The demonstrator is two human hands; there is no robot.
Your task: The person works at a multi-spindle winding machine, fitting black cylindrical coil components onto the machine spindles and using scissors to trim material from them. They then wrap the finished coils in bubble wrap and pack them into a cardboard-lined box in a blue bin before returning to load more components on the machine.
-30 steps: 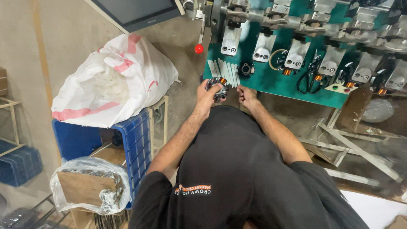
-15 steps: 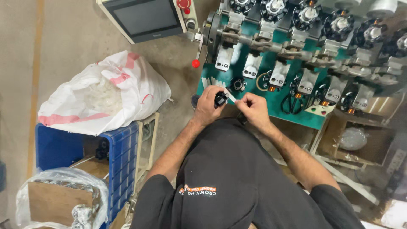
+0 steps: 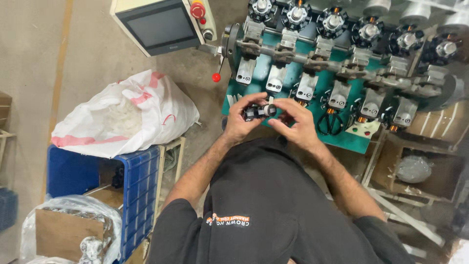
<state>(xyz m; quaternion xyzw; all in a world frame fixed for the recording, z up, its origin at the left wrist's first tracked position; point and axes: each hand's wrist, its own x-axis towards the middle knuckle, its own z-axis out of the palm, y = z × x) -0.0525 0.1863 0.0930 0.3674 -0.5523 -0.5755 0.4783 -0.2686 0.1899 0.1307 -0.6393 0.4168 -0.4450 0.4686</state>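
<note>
A bare concrete floor (image 3: pixel 73 58) filled the upper left, and a green-faced winding machine (image 3: pixel 342 139) stretched from 12 to 3 o'clock, carrying two rows of grey metal stations with round black spindle heads (image 3: pixel 298 14) along the top. At 11 o'clock stood a cream control box (image 3: pixel 161 24) with a dark flat screen and a red round button.

Both hands met at the centre, just below the machine's lower edge. Between them sat a small dark cylindrical part (image 3: pixel 260 111), black with pale bands and a glint of metal, lying roughly crosswise. The left hand (image 3: pixel 243 120) had its grip closed around the part's left end, fingers curled over it. The right hand (image 3: pixel 293 122) pinched the right end with thumb and fingertips, its grip narrow and holding the same piece.

At 9 o'clock a crumpled white plastic sack (image 3: pixel 127 115) with pink stripes lay on a blue ribbed crate (image 3: pixel 141 195). At 7 o'clock a clear bag (image 3: pixel 73 208) wrapped a brown cardboard box. Black scissor-like handles (image 3: pixel 330 122) hung on the green panel near 2 o'clock.
</note>
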